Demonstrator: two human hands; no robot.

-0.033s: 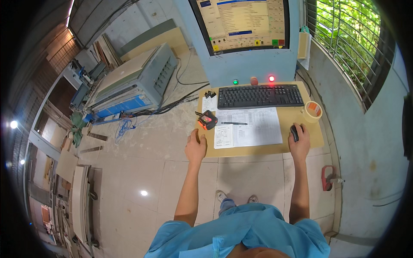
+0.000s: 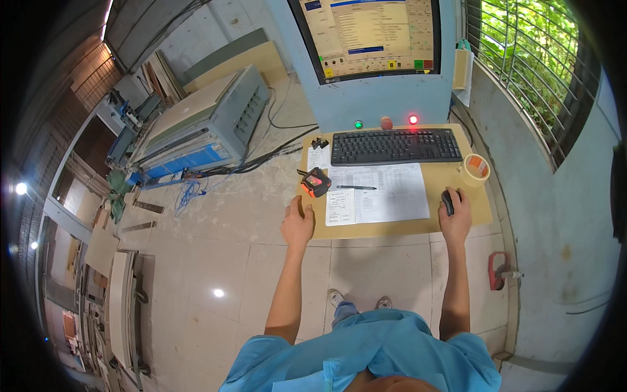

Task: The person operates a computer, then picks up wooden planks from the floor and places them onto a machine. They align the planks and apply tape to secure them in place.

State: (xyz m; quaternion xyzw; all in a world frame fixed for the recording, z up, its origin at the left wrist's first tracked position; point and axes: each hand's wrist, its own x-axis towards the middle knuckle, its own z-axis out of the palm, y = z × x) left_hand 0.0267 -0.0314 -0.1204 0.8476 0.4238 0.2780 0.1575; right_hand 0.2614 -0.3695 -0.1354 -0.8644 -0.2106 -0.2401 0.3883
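On the right side of a tan desk board [image 2: 385, 228], my right hand [image 2: 459, 219] is wrapped round a black computer mouse [image 2: 447, 203]. My left hand [image 2: 298, 224] rests at the board's left edge, thumb and fingers apart, holding nothing. Just beyond it lies a black and orange tape measure [image 2: 318, 183]. A dark pen [image 2: 356, 187] lies across printed paper sheets [image 2: 395, 199] between my hands. Behind the sheets stretches a black keyboard [image 2: 395, 146]. A roll of tape [image 2: 467, 176] sits beyond my right hand, and small black clips [image 2: 319, 143] are left of the keyboard.
A blue-grey cabinet [image 2: 372, 104] carries a lit monitor [image 2: 372, 32], with green and red lights below. A large grey flatbed machine [image 2: 196, 124] stands at the far left, with black cables [image 2: 261, 160] on the floor. A barred window [image 2: 522, 59] is at right.
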